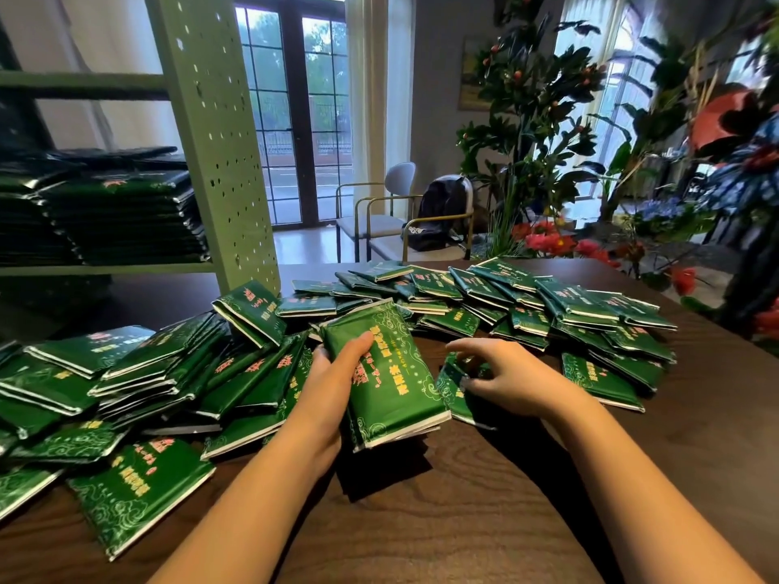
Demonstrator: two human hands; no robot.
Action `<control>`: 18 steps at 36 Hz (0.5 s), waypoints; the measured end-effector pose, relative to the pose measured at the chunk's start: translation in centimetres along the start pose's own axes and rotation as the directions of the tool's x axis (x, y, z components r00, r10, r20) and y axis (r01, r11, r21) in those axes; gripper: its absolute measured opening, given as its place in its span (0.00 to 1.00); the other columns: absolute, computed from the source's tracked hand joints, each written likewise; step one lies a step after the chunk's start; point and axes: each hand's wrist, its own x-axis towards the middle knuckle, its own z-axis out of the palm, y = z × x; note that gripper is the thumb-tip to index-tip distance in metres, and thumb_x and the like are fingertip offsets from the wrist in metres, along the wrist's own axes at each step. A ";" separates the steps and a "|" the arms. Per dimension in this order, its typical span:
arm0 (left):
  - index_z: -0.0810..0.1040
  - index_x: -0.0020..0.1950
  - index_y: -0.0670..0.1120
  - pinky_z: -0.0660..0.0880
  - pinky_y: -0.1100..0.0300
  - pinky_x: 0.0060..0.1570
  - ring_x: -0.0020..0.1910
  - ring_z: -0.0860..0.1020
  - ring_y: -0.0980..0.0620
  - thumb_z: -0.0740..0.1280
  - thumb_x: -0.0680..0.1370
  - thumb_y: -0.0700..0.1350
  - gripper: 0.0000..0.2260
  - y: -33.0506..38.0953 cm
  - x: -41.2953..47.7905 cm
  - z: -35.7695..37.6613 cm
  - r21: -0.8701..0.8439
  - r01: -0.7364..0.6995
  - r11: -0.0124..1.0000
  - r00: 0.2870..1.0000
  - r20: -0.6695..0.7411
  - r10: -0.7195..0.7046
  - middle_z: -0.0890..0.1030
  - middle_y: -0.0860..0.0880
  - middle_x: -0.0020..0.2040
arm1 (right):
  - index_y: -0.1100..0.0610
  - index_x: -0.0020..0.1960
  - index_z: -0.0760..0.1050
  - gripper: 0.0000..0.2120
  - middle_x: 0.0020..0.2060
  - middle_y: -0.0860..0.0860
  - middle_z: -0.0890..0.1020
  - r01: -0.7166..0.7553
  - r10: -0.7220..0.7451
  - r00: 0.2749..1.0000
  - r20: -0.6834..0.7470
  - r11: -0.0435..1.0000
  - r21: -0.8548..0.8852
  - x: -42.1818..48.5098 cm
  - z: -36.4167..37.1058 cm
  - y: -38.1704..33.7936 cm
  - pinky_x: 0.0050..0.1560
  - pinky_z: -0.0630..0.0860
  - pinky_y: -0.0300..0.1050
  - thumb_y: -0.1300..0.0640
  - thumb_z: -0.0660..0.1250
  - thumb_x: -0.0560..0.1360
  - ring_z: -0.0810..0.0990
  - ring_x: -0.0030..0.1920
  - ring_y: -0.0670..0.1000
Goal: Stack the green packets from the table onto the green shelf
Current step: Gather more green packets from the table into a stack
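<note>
My left grip is closed around a small stack of green packets, thumb on top, at frame centre just above the worktop. My right grip curls onto a single packet lying just right of it. Loose packets sprawl across the worktop; shelved packets sit piled on the green shelf, upper left

dark wood-grain table carried green packets in a loose, overlapping sprawl. thick pile on the left, second run across the far side toward the right. one packet lay flat at the near left edge. green shelf at far left, perforated upright, held neat stacks of the same packets.
</note>
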 end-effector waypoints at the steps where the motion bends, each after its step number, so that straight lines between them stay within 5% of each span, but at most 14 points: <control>1: 0.70 0.69 0.45 0.81 0.56 0.38 0.39 0.85 0.50 0.70 0.75 0.49 0.24 0.0 0.0 0.0 -0.005 0.003 1.000 1.000 -0.001 -0.003 0.85 0.45 0.47 | 0.52 0.71 0.68 0.25 0.66 0.50 0.74 0.006 -0.006 1.000 0.013 1.000 -0.019 0.0 0.1 -0.1 0.63 0.68 0.38 0.60 0.67 0.75 0.73 0.64 0.49; 6: 0.70 0.70 0.45 0.81 0.54 0.41 0.42 0.84 0.49 0.70 0.75 0.49 0.25 0.2 0.0 -0.1 -0.031 0.013 0.999 1.000 -0.020 -0.013 0.84 0.44 0.51 | 0.51 0.73 0.64 0.26 0.70 0.52 0.70 -0.081 0.096 0.989 0.115 0.988 -0.129 0.0 -0.1 0.2 0.67 0.67 0.51 0.53 0.65 0.77 0.69 0.67 0.56; 13: 0.70 0.70 0.45 0.81 0.54 0.40 0.40 0.85 0.49 0.70 0.75 0.49 0.25 0.3 -0.2 0.0 -0.038 0.013 0.999 1.000 -0.019 -0.014 0.85 0.45 0.49 | 0.47 0.77 0.53 0.39 0.73 0.53 0.64 -0.219 0.235 0.969 0.076 0.959 -0.181 -0.2 -0.3 0.9 0.68 0.66 0.54 0.40 0.67 0.72 0.63 0.71 0.57; 18: 0.69 0.71 0.45 0.81 0.55 0.39 0.40 0.85 0.49 0.70 0.75 0.50 0.26 0.2 -0.2 0.0 -0.038 0.014 0.999 1.000 -0.017 -0.015 0.85 0.44 0.49 | 0.47 0.76 0.54 0.42 0.73 0.54 0.63 -0.285 0.300 0.953 0.048 0.938 -0.198 -0.4 -0.6 1.0 0.68 0.65 0.53 0.34 0.67 0.69 0.62 0.71 0.58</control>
